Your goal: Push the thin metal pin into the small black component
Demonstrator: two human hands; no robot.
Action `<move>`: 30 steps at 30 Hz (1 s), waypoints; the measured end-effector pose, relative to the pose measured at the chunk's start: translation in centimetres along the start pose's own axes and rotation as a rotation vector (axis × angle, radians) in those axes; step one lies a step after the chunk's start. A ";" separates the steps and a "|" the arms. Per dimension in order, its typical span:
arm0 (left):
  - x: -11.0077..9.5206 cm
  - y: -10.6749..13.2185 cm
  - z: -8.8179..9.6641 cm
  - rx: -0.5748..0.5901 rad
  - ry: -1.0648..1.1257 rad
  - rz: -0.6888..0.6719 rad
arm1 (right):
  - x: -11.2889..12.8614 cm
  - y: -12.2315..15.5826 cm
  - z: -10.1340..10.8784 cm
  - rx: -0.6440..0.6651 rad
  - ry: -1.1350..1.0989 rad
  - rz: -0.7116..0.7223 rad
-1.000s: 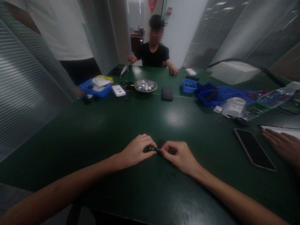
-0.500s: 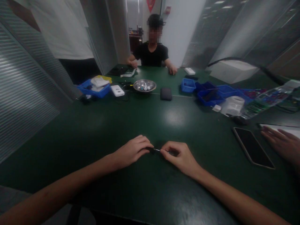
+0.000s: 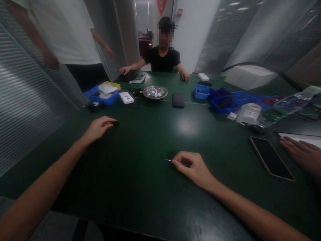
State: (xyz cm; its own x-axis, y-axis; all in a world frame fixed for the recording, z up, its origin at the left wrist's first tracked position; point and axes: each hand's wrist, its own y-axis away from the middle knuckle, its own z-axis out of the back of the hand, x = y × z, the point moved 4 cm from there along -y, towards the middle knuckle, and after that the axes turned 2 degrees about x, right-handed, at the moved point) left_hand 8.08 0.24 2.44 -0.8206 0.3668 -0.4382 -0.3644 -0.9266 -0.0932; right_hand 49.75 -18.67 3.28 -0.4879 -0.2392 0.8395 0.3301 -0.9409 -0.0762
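My right hand (image 3: 193,166) pinches a slim rod with a bright metal tip (image 3: 168,160), low over the green table. The tip points left, and the rest of the rod is mostly hidden by my fingers. Farther left and forward, my left hand (image 3: 99,128) is closed at the fingertips on a small dark piece (image 3: 115,123). Its exact kind is too dim to make out. The two hands are well apart.
On the right lie a phone (image 3: 272,158) and another person's hand (image 3: 299,150). Across the table are a metal bowl (image 3: 160,96), a dark square item (image 3: 178,100), blue trays (image 3: 201,92) and a white device (image 3: 126,97). One person sits opposite; another stands left.
My left hand has pulled away from the rod's tip, moving left and forward with the small dark piece. My right hand stays put. The seated person's hand has shifted left.
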 end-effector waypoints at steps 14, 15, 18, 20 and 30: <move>8.9 2.5 4.1 -0.028 -0.163 0.434 | 0.0 -0.2 -0.1 0.012 0.017 -0.002; 8.8 2.6 4.1 -0.048 -0.166 0.426 | 0.1 -0.2 0.0 0.017 0.013 -0.005; 7.8 2.9 4.4 -0.147 -0.158 0.397 | 0.2 -0.2 -0.1 0.019 0.013 -0.004; 7.0 3.1 4.6 -0.206 -0.122 0.385 | 0.1 -0.2 -0.1 0.016 0.020 -0.001; 6.0 2.1 3.5 -0.223 0.233 0.355 | 0.0 -0.1 -0.1 0.021 -0.009 -0.008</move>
State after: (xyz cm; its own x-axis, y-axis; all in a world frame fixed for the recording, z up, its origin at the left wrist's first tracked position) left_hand 0.86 0.78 2.75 -0.7473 0.0192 -0.6642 0.0448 -0.9959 -0.0792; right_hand 49.63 -18.60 3.19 -0.4836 -0.2291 0.8448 0.3434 -0.9374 -0.0577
